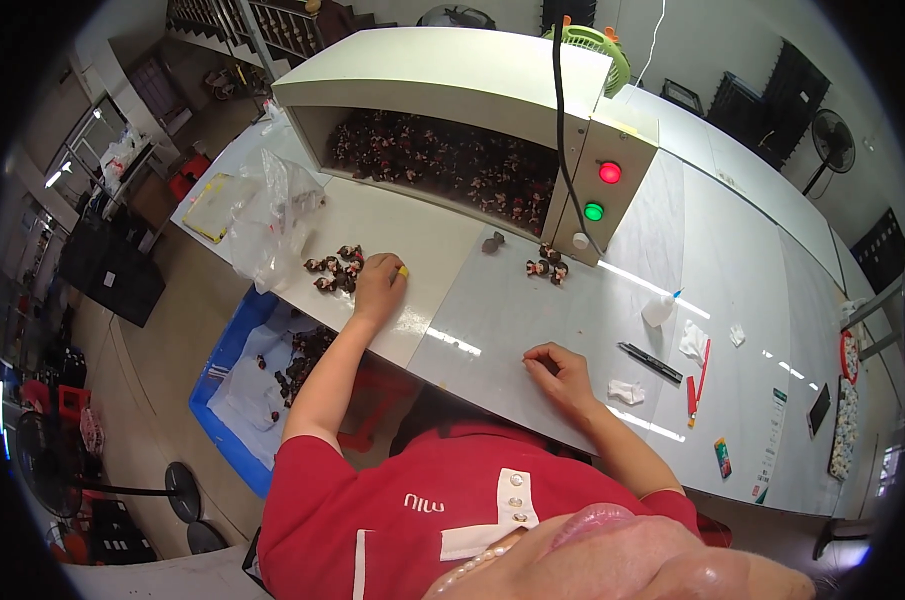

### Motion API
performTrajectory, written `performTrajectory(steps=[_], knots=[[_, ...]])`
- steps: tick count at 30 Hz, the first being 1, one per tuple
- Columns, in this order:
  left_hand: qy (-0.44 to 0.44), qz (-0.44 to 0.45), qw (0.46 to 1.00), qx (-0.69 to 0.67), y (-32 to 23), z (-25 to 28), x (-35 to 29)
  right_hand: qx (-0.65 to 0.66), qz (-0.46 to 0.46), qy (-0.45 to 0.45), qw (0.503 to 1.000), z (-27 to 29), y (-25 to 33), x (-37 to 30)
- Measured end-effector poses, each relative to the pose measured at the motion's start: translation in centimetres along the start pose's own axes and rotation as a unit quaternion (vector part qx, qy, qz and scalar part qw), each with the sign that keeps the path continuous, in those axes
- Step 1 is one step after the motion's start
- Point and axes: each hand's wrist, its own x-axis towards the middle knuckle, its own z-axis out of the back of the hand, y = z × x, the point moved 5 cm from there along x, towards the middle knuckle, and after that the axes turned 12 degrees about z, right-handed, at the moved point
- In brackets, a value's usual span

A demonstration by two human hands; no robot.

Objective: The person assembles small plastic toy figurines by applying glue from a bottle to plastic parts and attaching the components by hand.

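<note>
My left hand [380, 286] rests palm down on the white bench top, its fingers lying loosely beside a small cluster of dark figurines [334, 268]. A yellow band [403, 271] wraps one of its fingers. Close to the bench's front edge lies my right hand [562, 380], with its fingers curled in and nothing visible in them. Beyond it, a few more dark figurines with reddish parts [546, 268] sit in front of the machine, and a small grey-brown lump [492, 242] lies to their left.
A white machine [442, 60] with red and green buttons holds many figurines in its opening. Plastic bags [272, 215] lie at left; a blue crate [234, 370] with figurines stands below. To the right are a small bottle [658, 310], a black pen [650, 362] and crumpled tissue [626, 391].
</note>
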Motion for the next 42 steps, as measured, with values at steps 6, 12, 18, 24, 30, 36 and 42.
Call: performTrajectory(steps=[6, 12, 18, 24, 30, 36, 42], knots=[[-0.002, -0.002, 1.0, 0.006, -0.2, 0.2, -0.1, 0.007, 0.017, -0.023, 1.0, 0.1, 0.4, -0.1], [0.005, 0.01, 1.0, 0.01, -0.2, 0.1, -0.4, 0.006, 0.019, -0.023, 1.0, 0.1, 0.1, -0.3], [-0.005, 0.004, 1.0, -0.004, -0.1, 0.4, -0.3, 0.0, 0.019, -0.023, 1.0, -0.1, 0.6, -0.3], [0.016, 0.023, 0.999, 0.02, 0.0, 0.1, -0.2, 0.001, -0.015, -0.015, 1.0, -0.1, 0.9, -0.2], [-0.003, 0.003, 1.0, 0.026, 0.5, 0.0, -0.4, -0.021, 0.006, -0.009, 1.0, -0.1, 1.1, -0.1], [0.001, 0.002, 1.0, 0.02, 0.6, -0.3, -0.2, -0.035, 0.025, -0.011, 0.999, 0.0, 1.6, 0.0], [0.013, 0.007, 0.999, -0.043, -1.0, -1.7, 0.0, -0.037, 0.049, -0.01, 0.998, 0.2, 1.7, 0.2]])
